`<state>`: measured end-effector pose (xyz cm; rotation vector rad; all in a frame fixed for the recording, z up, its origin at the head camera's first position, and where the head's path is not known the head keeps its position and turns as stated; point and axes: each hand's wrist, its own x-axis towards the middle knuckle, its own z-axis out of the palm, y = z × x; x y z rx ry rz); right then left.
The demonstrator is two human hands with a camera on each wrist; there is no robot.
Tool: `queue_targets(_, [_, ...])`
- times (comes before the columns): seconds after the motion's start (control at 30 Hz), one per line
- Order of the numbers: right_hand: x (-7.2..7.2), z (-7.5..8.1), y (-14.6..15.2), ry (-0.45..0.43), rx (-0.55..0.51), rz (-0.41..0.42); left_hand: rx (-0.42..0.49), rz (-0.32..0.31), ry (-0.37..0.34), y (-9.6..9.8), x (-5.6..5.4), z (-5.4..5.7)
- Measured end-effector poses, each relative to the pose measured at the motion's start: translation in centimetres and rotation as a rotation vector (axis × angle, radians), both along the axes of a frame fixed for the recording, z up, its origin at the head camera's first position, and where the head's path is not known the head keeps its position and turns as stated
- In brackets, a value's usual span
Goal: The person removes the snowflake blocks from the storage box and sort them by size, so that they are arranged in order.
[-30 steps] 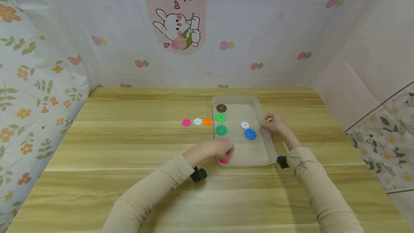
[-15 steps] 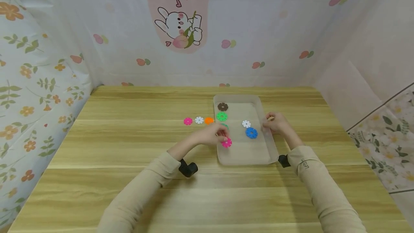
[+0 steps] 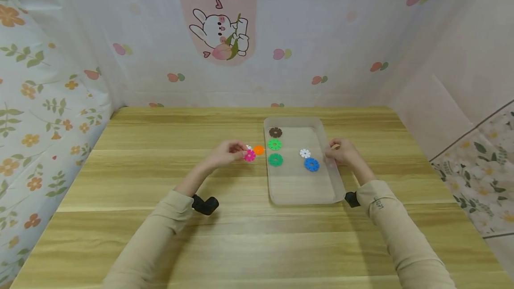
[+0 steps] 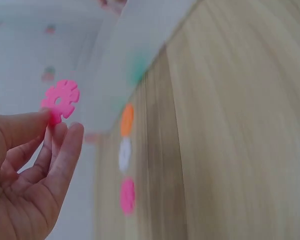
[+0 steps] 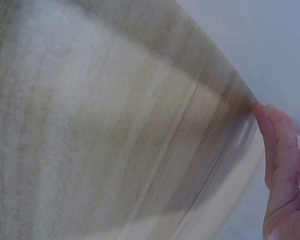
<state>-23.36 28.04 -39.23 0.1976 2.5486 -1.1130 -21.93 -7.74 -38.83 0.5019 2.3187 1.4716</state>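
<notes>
Pinching the pink notched disc [image 4: 65,95], your left hand [image 3: 226,154] has carried it leftward from over the translucent tray [image 3: 307,188] to above the table [image 3: 249,244], where it partly hides the white disc [image 4: 125,154] beside the orange disc [image 3: 259,150]. The deeper-green disc [image 3: 271,160], partly covered half a second ago, shows fully. Your right hand [image 3: 344,151] still holds the tray's right wall [image 3: 334,177].

Pink notched disc [image 4: 66,100] aloft, outside translucent tray [image 3: 305,185]

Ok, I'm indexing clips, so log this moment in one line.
left hand: pinches pink disc above table; right hand: holds tray; in tray: five discs; on table: three discs in row
</notes>
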Motion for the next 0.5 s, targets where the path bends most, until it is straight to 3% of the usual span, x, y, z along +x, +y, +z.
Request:
queue_targets(0.1, [-0.1,0.1,-0.1,0.0,-0.002,0.004,0.051,0.087,-0.06,-1.9,-0.3,-0.3])
queue_targets(0.17, [0.0,0.1,-0.1,-0.005,-0.007,0.005,0.067,0.128,-0.064,-2.9,-0.7,-0.6])
queue_targets(0.37, [0.2,0.1,0.1,-0.008,-0.027,0.001,-0.004,0.241,-0.054,-5.0,-1.2,-1.4])
queue_targets(0.5, [0.1,-0.1,-0.1,-0.001,-0.023,0.004,-0.059,0.32,-0.117,-5.8,-1.4,-2.1])
